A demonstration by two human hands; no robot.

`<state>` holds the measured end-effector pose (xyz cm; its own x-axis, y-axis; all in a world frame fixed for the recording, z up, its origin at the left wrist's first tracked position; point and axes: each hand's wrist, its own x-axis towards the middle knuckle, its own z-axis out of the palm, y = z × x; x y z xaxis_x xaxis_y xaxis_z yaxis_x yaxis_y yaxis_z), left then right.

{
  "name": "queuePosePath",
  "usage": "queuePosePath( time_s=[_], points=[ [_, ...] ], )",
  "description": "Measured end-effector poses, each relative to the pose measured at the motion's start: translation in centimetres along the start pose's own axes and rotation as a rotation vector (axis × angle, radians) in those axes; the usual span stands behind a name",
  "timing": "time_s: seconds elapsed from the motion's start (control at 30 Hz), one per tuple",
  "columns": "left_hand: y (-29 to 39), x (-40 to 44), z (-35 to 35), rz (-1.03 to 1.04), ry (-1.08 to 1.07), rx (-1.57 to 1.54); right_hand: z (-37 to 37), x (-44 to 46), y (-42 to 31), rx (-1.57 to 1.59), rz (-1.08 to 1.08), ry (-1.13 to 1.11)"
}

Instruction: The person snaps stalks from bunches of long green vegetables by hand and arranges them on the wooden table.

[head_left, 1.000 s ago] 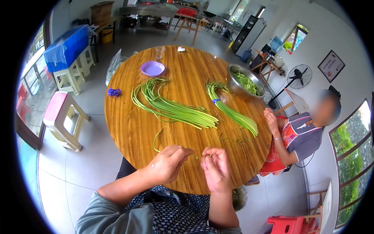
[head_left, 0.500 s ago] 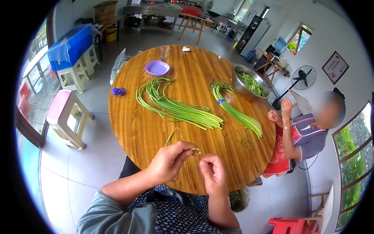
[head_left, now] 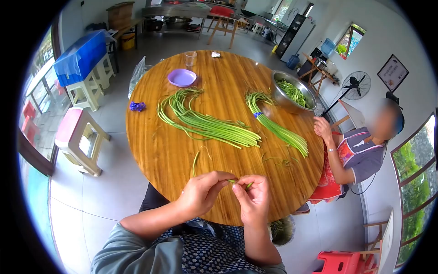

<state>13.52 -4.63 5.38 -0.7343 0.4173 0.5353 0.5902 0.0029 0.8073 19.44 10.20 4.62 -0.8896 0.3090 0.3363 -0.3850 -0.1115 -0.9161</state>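
Observation:
Near the table's front edge, my left hand (head_left: 203, 192) pinches a single garlic scape (head_left: 195, 164), whose thin end sticks out above the knuckles over the wood. My right hand (head_left: 253, 201) is closed on the other end of it, thumb and fingers pressed together, with a short green tip showing. The two hands nearly touch. Beyond them lies a loose pile of garlic scapes (head_left: 219, 129), curled ends to the far left. To its right is a second bunch (head_left: 283, 134), bound by a blue band (head_left: 258, 114).
The round wooden table (head_left: 155, 155) also bears a purple plate (head_left: 182, 78), a clear cup (head_left: 190, 58), a crumpled blue band (head_left: 137, 106) and a steel bowl (head_left: 312, 98) of cut green pieces. A person (head_left: 365, 150) in a red apron sits at the right. Stools stand left.
My right hand has moved up and left to meet the left hand and now grips the garlic scape's end. The other person's raised hand has come down.

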Motion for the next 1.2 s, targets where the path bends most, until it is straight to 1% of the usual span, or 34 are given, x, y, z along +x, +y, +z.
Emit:
queuePosePath(
  time_s=[0.03, 0.1, 0.13, 0.2, 0.23, 0.3, 0.33, 0.4, 0.43, 0.5, 0.57, 0.63, 0.7, 0.77, 0.8, 0.83, 0.87, 0.9, 0.97, 1.0, 1.07, 1.1, 1.13, 1.17, 1.2],
  points=[
    [0.1, -0.1, 0.2, -0.001, -0.001, 0.001, 0.0, -0.1, 0.1, -0.007, -0.005, 0.009],
    [0.1, -0.3, 0.6, -0.109, 0.035, -0.118, 0.2, -0.2, 0.0, -0.026, 0.005, 0.011],
    [0.1, -0.3, 0.7, -0.111, 0.033, -0.120, 0.3, -0.3, 0.0, -0.045, 0.015, 0.012],
    [0.1, -0.3, 0.8, -0.199, 0.000, -0.280, 0.0, -0.4, 0.1, -0.052, 0.002, 0.014],
    [-0.1, -0.3, 0.8, -0.201, -0.001, -0.280, -0.1, -0.5, 0.1, -0.057, -0.012, 0.016],
    [-0.6, -0.2, 1.0, -0.161, 0.069, -0.529, -0.8, -0.8, -0.2, -0.055, -0.009, 0.035],
    [-0.6, -0.1, 0.8, -0.164, 0.059, -0.532, -1.4, -1.0, -0.3, -0.053, -0.007, 0.050],
    [-0.5, 0.2, -0.2, -0.245, 0.136, -0.555, -2.5, -1.6, -0.7, -0.105, -0.023, 0.089],
    [-0.2, 0.5, -0.7, -0.253, 0.176, -0.539, -3.2, -1.9, -1.0, -0.157, -0.040, 0.118],
    [-0.3, 0.9, -1.9, -0.237, 0.258, -0.375, -5.3, -2.8, -2.1, -0.243, -0.081, 0.280],
    [-1.0, 1.4, -3.1, -0.177, 0.327, -0.228, -9.0, -4.1, -3.2, -0.361, -0.052, 0.520],
    [-0.4, 2.1, -4.1, -0.204, 0.305, -0.355, -13.8, -5.5, -4.2, -0.450, -0.059, 0.727],
    [-0.2, 2.2, -4.8, -0.235, 0.173, -0.574, -18.9, -7.8, -4.7, -0.488, -0.091, 0.850],
    [0.0, 2.1, -4.6, -0.234, 0.094, -0.604, -24.3, -10.0, -4.0, -0.552, -0.031, 0.981],
    [0.2, 2.0, -4.3, -0.235, 0.081, -0.615, -28.5, -11.7, -2.3, -0.560, -0.034, 0.995],
    [0.4, 2.0, -4.0, -0.220, 0.046, -0.630, -33.4, -13.7, 0.1, -1.203, -0.121, 0.860],
    [0.6, 1.9, -3.6, -0.204, 0.011, -0.647, -36.3, -15.2, 1.3, -1.834, -0.200, 0.644],
    [0.7, 1.7, -3.4, -0.203, 0.000, -0.665, -36.0, -15.7, 1.7, -1.763, -0.052, 0.767],
    [0.7, 1.4, -3.2, -0.309, -0.040, -0.557, -36.7, -16.2, 0.4, -1.615, 0.516, 0.827],
    [1.1, 1.3, -2.9, -0.361, -0.037, -0.560, -37.3, -16.5, 0.3, -1.617, 0.522, 0.840],
    [1.0, 0.9, -2.1, -0.393, -0.054, -0.593, -38.7, -16.6, 1.3, -1.155, 0.410, 1.080],
    [0.8, 0.8, -1.8, -0.423, -0.056, -0.622, -40.2, -17.1, 2.0, -1.150, 0.410, 1.079],
    [0.9, 0.8, -1.7, -0.415, -0.102, -0.633, -41.8, -17.5, 3.1, -1.328, 0.101, 1.023],
    [1.1, 0.6, -1.3, -0.441, -0.101, -0.679, -42.4, -16.3, 5.0, -1.459, -0.230, 0.934],
    [1.3, 0.5, -1.4, -0.451, -0.174, -0.621, -40.7, -14.9, 5.3, -1.153, -0.084, 0.975]
  ],
)
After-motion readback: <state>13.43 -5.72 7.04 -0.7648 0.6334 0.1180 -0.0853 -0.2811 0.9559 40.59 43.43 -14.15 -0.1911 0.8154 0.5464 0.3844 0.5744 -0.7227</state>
